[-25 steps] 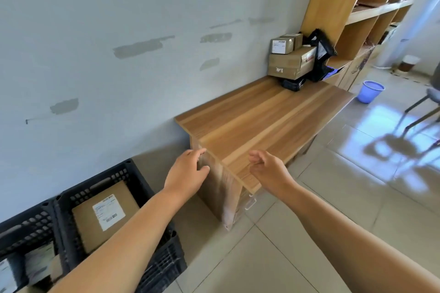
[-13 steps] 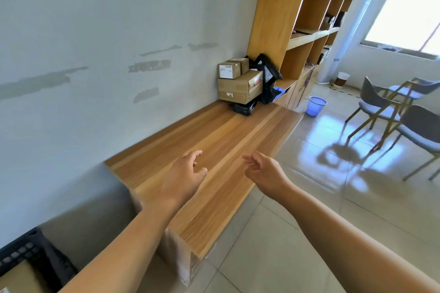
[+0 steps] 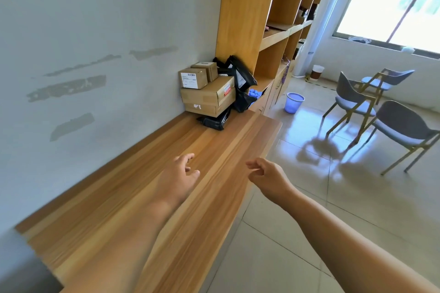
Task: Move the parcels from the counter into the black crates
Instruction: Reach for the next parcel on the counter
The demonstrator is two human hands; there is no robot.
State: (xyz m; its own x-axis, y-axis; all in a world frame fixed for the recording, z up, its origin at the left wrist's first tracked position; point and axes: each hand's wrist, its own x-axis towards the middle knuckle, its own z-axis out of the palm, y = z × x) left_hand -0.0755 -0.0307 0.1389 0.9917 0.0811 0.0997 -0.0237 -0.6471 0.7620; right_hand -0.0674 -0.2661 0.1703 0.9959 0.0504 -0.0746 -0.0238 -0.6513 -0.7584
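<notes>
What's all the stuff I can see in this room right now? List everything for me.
cardboard parcels: four, brown, stacked at the counter's far end by the wall
black mailer bags: at least three, black, under and beside the stack
blue packet: one, blue, behind the bags
counter: one, light wood, along the wall
shelf unit: one, wood, beyond the counter
bucket: one, pale blue, on the floor
chairs: three, grey, right side
bin: one, white and brown, by the white column
window: one, bright, top right
left hand: empty, fingers loose, over the counter
right hand: empty, fingers loosely curled
</notes>
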